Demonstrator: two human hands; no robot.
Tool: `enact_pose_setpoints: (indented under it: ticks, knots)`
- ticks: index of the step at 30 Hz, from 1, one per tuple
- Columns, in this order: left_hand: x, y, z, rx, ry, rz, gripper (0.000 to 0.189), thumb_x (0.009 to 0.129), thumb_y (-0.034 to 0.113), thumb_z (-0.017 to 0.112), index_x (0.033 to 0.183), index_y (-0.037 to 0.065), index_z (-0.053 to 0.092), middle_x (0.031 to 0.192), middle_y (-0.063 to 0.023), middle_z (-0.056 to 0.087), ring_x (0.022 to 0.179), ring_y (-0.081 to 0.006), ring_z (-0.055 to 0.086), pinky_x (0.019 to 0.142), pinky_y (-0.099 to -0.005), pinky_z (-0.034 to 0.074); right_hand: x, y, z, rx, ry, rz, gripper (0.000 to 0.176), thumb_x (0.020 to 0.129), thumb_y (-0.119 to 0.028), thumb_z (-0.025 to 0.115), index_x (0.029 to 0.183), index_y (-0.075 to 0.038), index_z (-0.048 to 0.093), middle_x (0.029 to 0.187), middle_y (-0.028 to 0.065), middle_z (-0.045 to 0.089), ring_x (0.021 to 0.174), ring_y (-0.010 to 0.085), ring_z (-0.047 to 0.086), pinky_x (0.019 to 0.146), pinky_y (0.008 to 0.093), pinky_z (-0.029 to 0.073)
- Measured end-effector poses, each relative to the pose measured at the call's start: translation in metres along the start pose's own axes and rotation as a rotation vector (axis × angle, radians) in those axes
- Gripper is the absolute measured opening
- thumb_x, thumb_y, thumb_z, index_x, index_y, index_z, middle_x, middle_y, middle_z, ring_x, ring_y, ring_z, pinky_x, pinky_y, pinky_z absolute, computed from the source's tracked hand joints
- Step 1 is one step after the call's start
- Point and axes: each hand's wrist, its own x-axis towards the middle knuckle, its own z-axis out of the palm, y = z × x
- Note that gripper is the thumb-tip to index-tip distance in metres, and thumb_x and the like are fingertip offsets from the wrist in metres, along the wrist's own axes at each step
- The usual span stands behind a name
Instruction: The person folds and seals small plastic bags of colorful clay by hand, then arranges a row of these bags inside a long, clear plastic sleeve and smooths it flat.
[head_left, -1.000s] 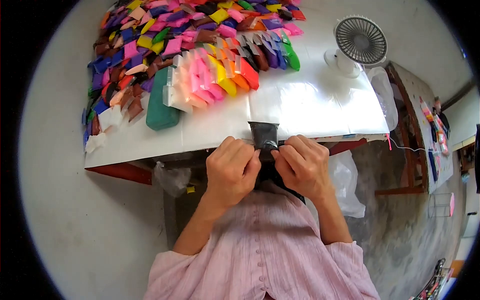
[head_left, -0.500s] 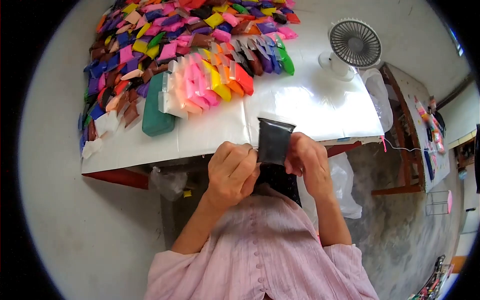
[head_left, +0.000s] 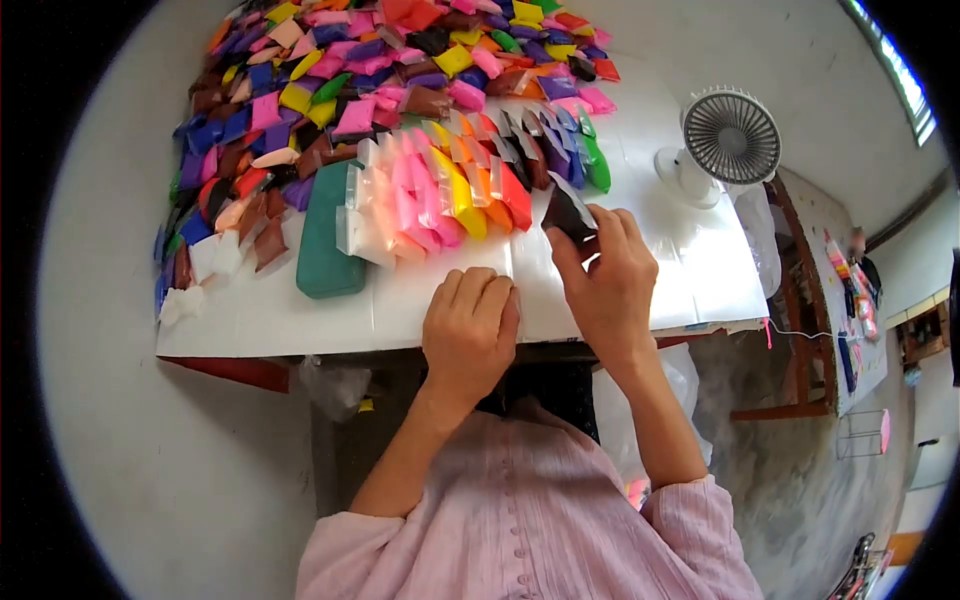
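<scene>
A black packet (head_left: 570,215) is pinched between the thumb and fingers of my right hand (head_left: 608,285), over the table just right of the row's red packet (head_left: 512,198). My left hand (head_left: 470,325) rests at the table's front edge with its fingers curled together; whether anything is inside cannot be made out. In front of my hands stands a row of filled packets, running from pale peach (head_left: 372,225) through pink (head_left: 425,200) and yellow (head_left: 462,205) to green (head_left: 595,160). A dark green block (head_left: 330,240) lies against the row's left end.
A large heap of coloured packets (head_left: 350,75) covers the table's back left. At the right stands a white fan (head_left: 730,140). White scraps (head_left: 180,305) lie at the left edge of the table (head_left: 430,300). A second table (head_left: 835,300) is farther right.
My right hand has carried the black packet forward from the table's front edge towards the row, tilting it. My left hand is no longer beside the packet. The view has shifted slightly.
</scene>
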Motion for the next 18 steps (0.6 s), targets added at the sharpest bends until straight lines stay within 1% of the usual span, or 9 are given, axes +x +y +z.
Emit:
enact_pose_setpoints:
  ticks: [2, 5, 6, 9, 10, 13, 17, 18]
  knots:
    - [-0.001, 0.000, 0.000, 0.018, 0.010, 0.000, 0.009, 0.080, 0.006, 0.063, 0.088, 0.002, 0.060, 0.086, -0.0097, 0.055, 0.075, -0.0289, 0.053, 0.068, -0.0379, 0.045, 0.006, 0.010, 0.016, -0.118, -0.004, -0.037, 0.028, 0.082, -0.009, 0.070, 0.103, 0.004, 0.056, 0.091, 0.0186, 0.056, 0.069, 0.0348, 0.062, 0.059, 0.0410, 0.051]
    - [-0.001, -0.001, -0.003, 0.019, -0.015, -0.005, 0.010, 0.079, 0.005, 0.064, 0.088, 0.002, 0.061, 0.088, -0.0094, 0.055, 0.076, -0.0284, 0.053, 0.068, -0.0375, 0.045, 0.012, 0.014, 0.033, -0.172, -0.075, -0.005, 0.029, 0.083, -0.009, 0.066, 0.105, 0.004, 0.053, 0.095, 0.0216, 0.055, 0.076, 0.0422, 0.060, 0.066, 0.0465, 0.050]
    - [-0.001, -0.001, -0.003, 0.019, -0.017, -0.005, 0.011, 0.079, 0.005, 0.064, 0.089, 0.002, 0.061, 0.088, -0.0094, 0.056, 0.076, -0.0282, 0.053, 0.068, -0.0374, 0.045, 0.014, 0.009, 0.032, -0.158, -0.167, 0.040, 0.030, 0.083, -0.003, 0.062, 0.108, 0.006, 0.050, 0.098, 0.0237, 0.053, 0.083, 0.0444, 0.059, 0.072, 0.0483, 0.050]
    - [-0.002, -0.002, -0.003, 0.023, -0.024, -0.005, 0.012, 0.078, 0.004, 0.064, 0.089, 0.002, 0.061, 0.089, -0.0091, 0.056, 0.076, -0.0279, 0.052, 0.069, -0.0372, 0.045, 0.010, 0.009, 0.032, -0.148, -0.237, 0.023, 0.028, 0.081, 0.001, 0.058, 0.106, 0.008, 0.048, 0.101, 0.0256, 0.052, 0.087, 0.0446, 0.058, 0.076, 0.0482, 0.049]
    - [-0.002, -0.002, -0.003, 0.027, -0.028, -0.006, 0.012, 0.078, 0.004, 0.064, 0.089, 0.002, 0.061, 0.089, -0.0090, 0.056, 0.076, -0.0278, 0.052, 0.069, -0.0372, 0.045, 0.011, 0.006, 0.030, -0.158, -0.258, 0.026, 0.024, 0.080, 0.004, 0.055, 0.103, 0.009, 0.048, 0.102, 0.0268, 0.050, 0.088, 0.0442, 0.057, 0.077, 0.0469, 0.049]
    - [-0.002, 0.000, -0.004, 0.038, -0.038, -0.007, 0.013, 0.077, 0.004, 0.065, 0.089, 0.003, 0.060, 0.090, -0.0085, 0.055, 0.077, -0.0275, 0.052, 0.070, -0.0370, 0.045, 0.013, 0.008, 0.034, -0.273, -0.262, -0.010, 0.023, 0.081, 0.004, 0.054, 0.103, 0.008, 0.049, 0.100, 0.0256, 0.051, 0.087, 0.0422, 0.058, 0.076, 0.0454, 0.051]
    - [-0.003, -0.001, -0.003, 0.047, -0.033, -0.002, 0.015, 0.075, 0.004, 0.065, 0.089, 0.004, 0.060, 0.090, -0.0081, 0.055, 0.077, -0.0269, 0.052, 0.070, -0.0365, 0.045, 0.016, 0.012, 0.038, -0.340, -0.272, -0.027, 0.022, 0.081, 0.003, 0.053, 0.103, 0.006, 0.050, 0.099, 0.0228, 0.053, 0.088, 0.0386, 0.060, 0.074, 0.0435, 0.052]
    - [-0.003, -0.001, -0.004, 0.035, -0.034, -0.008, 0.014, 0.076, 0.003, 0.065, 0.088, 0.003, 0.061, 0.090, -0.0090, 0.056, 0.077, -0.0281, 0.053, 0.069, -0.0374, 0.045, 0.016, 0.013, 0.038, -0.342, -0.270, -0.020, 0.022, 0.082, 0.002, 0.054, 0.103, 0.006, 0.050, 0.099, 0.0221, 0.053, 0.089, 0.0379, 0.060, 0.073, 0.0433, 0.053]
